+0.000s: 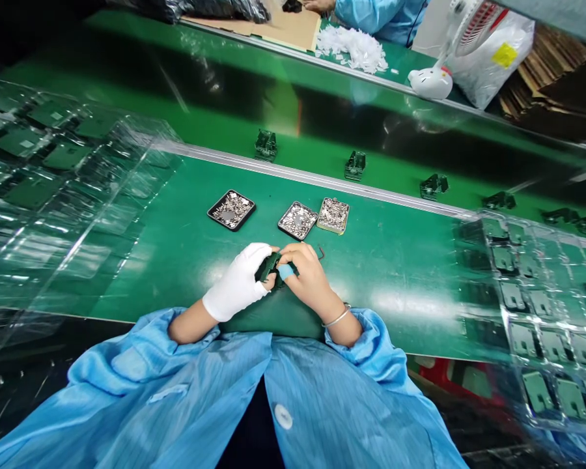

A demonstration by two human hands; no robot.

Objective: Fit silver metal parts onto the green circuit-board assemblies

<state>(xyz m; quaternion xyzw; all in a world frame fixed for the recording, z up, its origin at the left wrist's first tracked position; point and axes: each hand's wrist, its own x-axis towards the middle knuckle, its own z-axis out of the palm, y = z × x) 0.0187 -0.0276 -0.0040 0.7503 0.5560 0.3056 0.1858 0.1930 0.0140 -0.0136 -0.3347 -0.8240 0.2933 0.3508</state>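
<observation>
My left hand (pixel 239 283), in a white glove, is closed around a small dark green part (pixel 269 266) near the front of the green bench (pixel 176 247). My bare right hand (pixel 307 273), with a blue finger cot on one finger and a bracelet at the wrist, pinches the same part from the right. Just beyond my hands lie three small trays of tiny silvery pieces: a dark one (pixel 231 210) at the left, a middle one (pixel 297 220) and a pale one (pixel 333 215).
Clear plastic trays of green parts are stacked at the left (pixel 53 163) and right (pixel 532 293). Several dark green parts (pixel 355 165) stand on the conveyor belt behind. Across it, another person's blue sleeve (pixel 371 16), a white heap (pixel 354 47) and a small white fan (pixel 432 81).
</observation>
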